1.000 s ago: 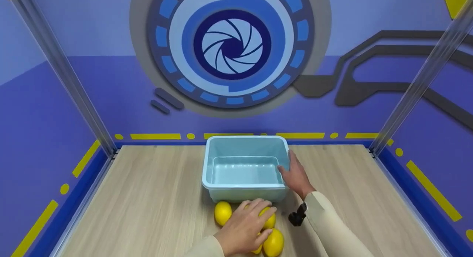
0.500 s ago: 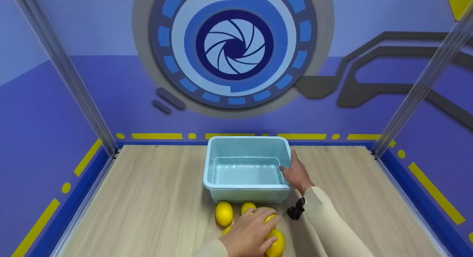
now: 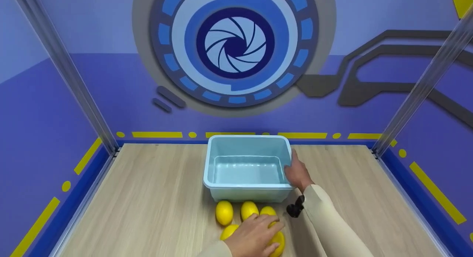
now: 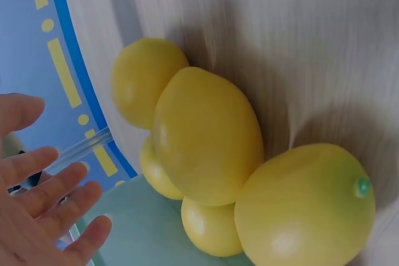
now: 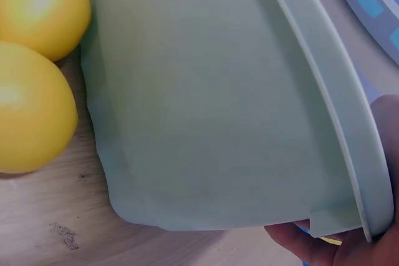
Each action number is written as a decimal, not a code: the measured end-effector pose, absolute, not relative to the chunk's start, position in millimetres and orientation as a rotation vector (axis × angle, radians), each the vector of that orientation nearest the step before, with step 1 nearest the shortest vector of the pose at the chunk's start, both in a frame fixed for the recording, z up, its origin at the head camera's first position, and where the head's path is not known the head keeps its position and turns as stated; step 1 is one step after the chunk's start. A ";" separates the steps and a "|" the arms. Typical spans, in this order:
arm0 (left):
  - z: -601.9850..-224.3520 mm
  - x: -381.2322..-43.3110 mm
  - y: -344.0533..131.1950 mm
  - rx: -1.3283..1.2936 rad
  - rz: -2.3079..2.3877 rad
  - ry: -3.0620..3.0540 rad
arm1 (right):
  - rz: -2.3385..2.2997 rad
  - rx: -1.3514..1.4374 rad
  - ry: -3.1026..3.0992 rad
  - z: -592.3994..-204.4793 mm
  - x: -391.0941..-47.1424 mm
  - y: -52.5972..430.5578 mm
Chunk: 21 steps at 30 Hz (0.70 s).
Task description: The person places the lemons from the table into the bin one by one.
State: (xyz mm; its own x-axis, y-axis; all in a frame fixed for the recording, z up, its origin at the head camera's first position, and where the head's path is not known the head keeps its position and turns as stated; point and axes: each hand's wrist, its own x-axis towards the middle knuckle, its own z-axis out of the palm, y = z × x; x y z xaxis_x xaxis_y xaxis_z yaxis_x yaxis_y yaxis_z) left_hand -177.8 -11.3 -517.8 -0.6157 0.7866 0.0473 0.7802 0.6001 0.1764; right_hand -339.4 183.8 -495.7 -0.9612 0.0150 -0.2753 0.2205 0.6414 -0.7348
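Note:
Several yellow lemons [image 3: 224,213] lie on the wooden table, in front of a light-blue plastic basin [image 3: 251,194]. Over the right-hand lemons is my left hand [image 3: 254,235], palm down in the head view. The left wrist view shows that hand's fingers [image 4: 65,200] spread and relaxed, with a visible gap to the lemons [image 4: 209,135]. My right hand [image 3: 298,174] grips the basin's right side at the rim, thumb inside; in the right wrist view its fingers [image 5: 305,244] curl under the rim. Nothing lies on the visible basin floor. My left hand partly covers the nearest lemon [image 3: 278,244].
The basin stands close to the blue-and-purple back wall [image 3: 166,120]. Metal posts [image 3: 63,72] rise at the table's back corners, with side walls beyond. Bare wood [image 3: 147,198] extends left of the lemons. A black device [image 3: 295,207] sits at my right wrist.
My left hand has slid slightly right and toward me, uncovering more of the back and left lemons. My right hand stays at the basin's right rim. The basin barely shifts in view.

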 end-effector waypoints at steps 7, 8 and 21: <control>-524.8 -178.0 -7.2 1.436 0.236 2.797 | -1.231 0.165 2.633 -496.0 -338.1 184.9; -525.5 -178.2 -6.8 1.444 0.237 2.796 | -1.233 0.158 2.642 -496.3 -338.0 184.8; -533.5 -183.3 0.7 1.362 0.270 2.621 | -1.254 0.204 2.628 -496.8 -335.1 182.3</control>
